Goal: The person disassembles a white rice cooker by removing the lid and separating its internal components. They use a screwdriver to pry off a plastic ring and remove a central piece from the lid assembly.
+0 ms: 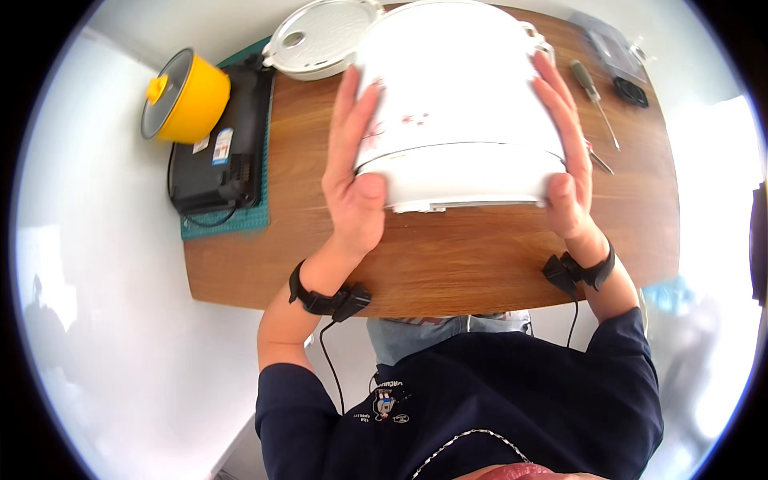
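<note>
Between my two palms is a white rice cooker body with small pink flowers printed on its side. It is tipped over, its base end pointing toward me. My left hand presses against its left side, thumb near the base rim and fingers stretched along the wall. On the opposite side my right hand grips it the same way. Whether the cooker touches the table is hard to tell. Behind it at the far left lies a round white lid, partly covered by the cooker.
A yellow pot with a lid stands on a black appliance atop a green cutting mat at left. Screwdrivers, one grey-handled, lie at right by a clear plastic box and a small black part. The wooden table has a curved front edge.
</note>
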### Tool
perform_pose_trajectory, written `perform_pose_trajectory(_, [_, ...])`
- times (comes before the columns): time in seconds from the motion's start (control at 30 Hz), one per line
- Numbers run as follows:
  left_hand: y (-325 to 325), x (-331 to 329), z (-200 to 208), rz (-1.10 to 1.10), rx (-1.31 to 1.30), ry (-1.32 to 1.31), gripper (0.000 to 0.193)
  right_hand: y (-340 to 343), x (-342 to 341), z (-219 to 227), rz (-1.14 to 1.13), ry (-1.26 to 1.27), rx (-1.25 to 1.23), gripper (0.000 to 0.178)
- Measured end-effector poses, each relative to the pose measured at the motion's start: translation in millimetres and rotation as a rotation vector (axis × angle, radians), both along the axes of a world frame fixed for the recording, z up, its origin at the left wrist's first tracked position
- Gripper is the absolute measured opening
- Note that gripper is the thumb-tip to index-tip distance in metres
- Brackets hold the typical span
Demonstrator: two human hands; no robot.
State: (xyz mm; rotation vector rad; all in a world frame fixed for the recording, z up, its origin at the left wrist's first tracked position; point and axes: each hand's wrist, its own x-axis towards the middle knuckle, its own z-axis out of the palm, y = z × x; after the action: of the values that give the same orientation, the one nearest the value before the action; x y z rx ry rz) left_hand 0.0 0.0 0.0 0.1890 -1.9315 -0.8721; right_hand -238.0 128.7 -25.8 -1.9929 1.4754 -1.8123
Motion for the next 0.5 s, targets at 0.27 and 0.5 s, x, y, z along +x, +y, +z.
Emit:
perform_pose_trajectory(0.27, [15, -22, -21, -0.010, 0.157, 0.137, 0.067, 20, -13, 16, -0.030, -0.031, 0.132, 0.101])
perform_pose_trajectory(0.5, [16, -22, -24, -0.023, 0.200, 0.150, 0.062, 20, -16, 15, -0.013, -0.021, 0.125, 0.099])
